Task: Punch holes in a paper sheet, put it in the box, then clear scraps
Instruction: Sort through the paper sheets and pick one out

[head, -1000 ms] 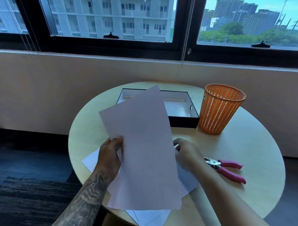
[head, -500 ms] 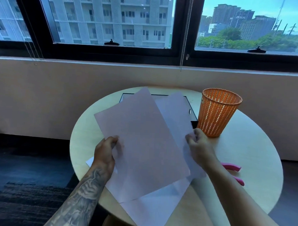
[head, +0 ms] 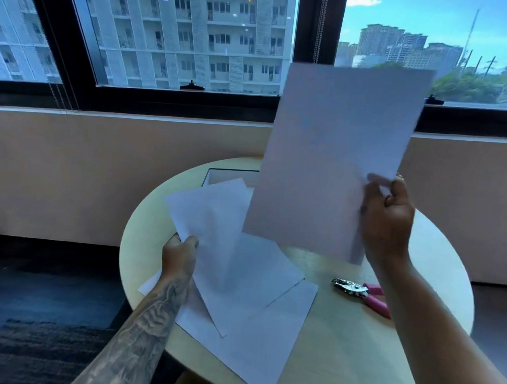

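While your right hand (head: 386,218) pinches a white paper sheet (head: 332,163) upright above the round pale wooden tabletop (head: 341,355), your left hand (head: 180,254) grips a second white sheet (head: 229,249) over the tabletop's loose pages (head: 269,337). Pink-handled metal hole punch (head: 361,295) lies on the tabletop's right; the black box (head: 218,175) sits at its far edge.

White paper sheet (head: 332,154): blank, unpunched, held upright above the table. Box (head: 218,175): black rim, white inside, mostly hidden behind paper. Hole punch (head: 361,293): pink handles, metal head, lying flat.
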Demonstrator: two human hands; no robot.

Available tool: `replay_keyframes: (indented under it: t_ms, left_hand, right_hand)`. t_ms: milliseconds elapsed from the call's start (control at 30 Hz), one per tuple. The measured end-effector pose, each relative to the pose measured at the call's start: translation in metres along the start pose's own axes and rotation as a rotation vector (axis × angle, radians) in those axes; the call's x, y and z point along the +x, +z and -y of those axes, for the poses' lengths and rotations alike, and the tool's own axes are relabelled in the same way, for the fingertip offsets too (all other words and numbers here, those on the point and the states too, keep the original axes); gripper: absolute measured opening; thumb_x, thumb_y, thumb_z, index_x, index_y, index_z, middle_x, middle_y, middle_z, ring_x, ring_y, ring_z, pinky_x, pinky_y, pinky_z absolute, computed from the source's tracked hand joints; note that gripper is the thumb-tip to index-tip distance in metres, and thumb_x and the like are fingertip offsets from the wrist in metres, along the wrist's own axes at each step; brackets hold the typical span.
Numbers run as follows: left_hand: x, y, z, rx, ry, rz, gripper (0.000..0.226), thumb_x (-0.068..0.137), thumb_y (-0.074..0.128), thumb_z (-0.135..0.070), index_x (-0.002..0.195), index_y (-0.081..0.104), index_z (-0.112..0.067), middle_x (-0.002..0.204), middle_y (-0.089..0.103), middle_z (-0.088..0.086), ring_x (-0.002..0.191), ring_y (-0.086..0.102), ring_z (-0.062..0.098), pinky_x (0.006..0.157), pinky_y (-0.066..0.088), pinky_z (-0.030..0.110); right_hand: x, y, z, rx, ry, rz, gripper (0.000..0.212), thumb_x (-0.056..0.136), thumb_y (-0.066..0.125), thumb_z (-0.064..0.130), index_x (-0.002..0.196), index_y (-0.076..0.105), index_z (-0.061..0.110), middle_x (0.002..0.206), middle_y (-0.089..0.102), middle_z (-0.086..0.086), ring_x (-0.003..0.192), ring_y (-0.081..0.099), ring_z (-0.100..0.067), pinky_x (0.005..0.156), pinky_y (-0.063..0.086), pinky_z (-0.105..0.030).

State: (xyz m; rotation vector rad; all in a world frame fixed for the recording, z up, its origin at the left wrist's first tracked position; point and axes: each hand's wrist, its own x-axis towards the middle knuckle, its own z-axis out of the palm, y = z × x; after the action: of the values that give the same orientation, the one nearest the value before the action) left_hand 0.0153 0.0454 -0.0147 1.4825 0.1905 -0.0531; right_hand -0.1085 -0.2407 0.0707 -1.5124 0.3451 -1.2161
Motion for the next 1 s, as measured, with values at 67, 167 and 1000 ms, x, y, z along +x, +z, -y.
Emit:
replay_keyframes:
  t_ms: [67, 167, 1000]
  left_hand:
    - [-0.007, 0.006, -0.010, -0.021, 0.037, 0.065, 0.006, 0.085, 0.057, -0.007, 0.081, 0.061, -0.009, 0.081, 0.056, 0.010, 0.075, 0.049, 0.023, 0.064, 0.036, 0.039]
    - [-0.017, 0.015, -0.028, -0.137, 0.069, 0.205, 0.020, 0.092, 0.053, 0.002, 0.088, 0.070, -0.009, 0.090, 0.071, 0.007, 0.082, 0.064, 0.028, 0.073, 0.050, 0.037]
    - [-0.040, 0.033, -0.088, -0.100, 0.396, 0.364, 0.033, 0.085, 0.076, -0.027, 0.114, 0.070, -0.013, 0.107, 0.077, 0.005, 0.098, 0.073, 0.026, 0.085, 0.058, 0.039]
  right_hand:
    - [-0.005, 0.004, -0.006, -0.052, 0.021, 0.059, 0.014, 0.100, 0.053, 0.012, 0.102, 0.065, 0.019, 0.058, 0.053, 0.001, 0.043, 0.045, -0.003, 0.046, 0.039, -0.022]
    - [-0.017, 0.006, -0.020, -0.056, 0.106, 0.179, 0.012, 0.097, 0.054, 0.015, 0.097, 0.063, 0.008, 0.070, 0.056, -0.009, 0.057, 0.049, -0.012, 0.055, 0.041, -0.028]
    - [-0.029, 0.026, -0.012, 0.020, 0.127, 0.248, 0.019, 0.102, 0.052, 0.010, 0.090, 0.066, 0.007, 0.076, 0.057, -0.009, 0.066, 0.049, -0.011, 0.058, 0.041, -0.026]
